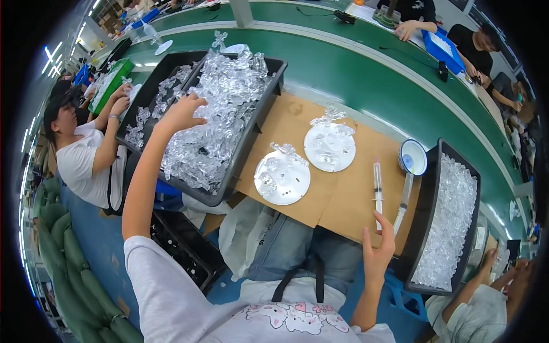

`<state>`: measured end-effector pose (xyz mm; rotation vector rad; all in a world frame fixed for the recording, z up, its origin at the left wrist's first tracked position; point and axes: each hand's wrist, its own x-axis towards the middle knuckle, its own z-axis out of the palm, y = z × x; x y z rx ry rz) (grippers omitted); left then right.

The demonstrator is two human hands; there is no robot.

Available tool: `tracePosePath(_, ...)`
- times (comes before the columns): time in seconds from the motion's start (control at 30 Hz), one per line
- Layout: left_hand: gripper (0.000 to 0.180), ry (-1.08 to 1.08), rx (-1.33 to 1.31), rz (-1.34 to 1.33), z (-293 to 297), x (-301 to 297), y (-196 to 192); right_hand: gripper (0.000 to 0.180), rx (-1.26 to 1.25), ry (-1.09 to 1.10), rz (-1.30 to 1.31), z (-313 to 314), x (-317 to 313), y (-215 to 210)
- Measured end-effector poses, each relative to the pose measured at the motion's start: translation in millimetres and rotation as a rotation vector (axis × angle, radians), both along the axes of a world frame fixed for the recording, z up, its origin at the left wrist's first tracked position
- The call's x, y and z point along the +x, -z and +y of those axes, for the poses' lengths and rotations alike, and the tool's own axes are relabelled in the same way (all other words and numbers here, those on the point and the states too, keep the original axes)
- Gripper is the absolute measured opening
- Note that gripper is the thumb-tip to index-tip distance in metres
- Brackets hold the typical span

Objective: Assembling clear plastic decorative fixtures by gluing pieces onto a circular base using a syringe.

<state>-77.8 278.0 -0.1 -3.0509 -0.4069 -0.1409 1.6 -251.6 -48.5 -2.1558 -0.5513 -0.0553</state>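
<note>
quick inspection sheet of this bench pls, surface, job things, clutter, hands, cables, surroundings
surface: brown board across the person's lap, beside a green conveyor
job's things: left bin heaped with clear plastic parts; two white discs carrying clear parts; right bin of small clear pieces
clutter: two syringes and a small blue-and-white cup on the board; a plastic bag hanging off its edge
hands: left hand open, resting on the parts in the left bin; right hand open, at the board's near edge, just below a syringe
cables: dark cable on the conveyor's far side
surroundings: other people seated left, right and across the conveyor
</note>
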Motion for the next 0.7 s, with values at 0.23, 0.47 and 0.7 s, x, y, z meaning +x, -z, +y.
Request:
tracePosePath(0.23, 0.044, -0.048, -0.184, -0.083, -16, -3, 10, 0.032, 0.055, -0.071, 0.085, 11, -15, -4)
tracePosePath(0.47, 0.016, 0.02, 0.023, -0.007, -8, 9, -8, 0.031, 0.072, -0.068, 0.106, 0, -22, -4)
tracePosePath(0.7, 0.01, 0.019, 0.015, -0.365, -57, -3, -54, 0.031, 0.08, -0.1, 0.093, -1, -15, -12)
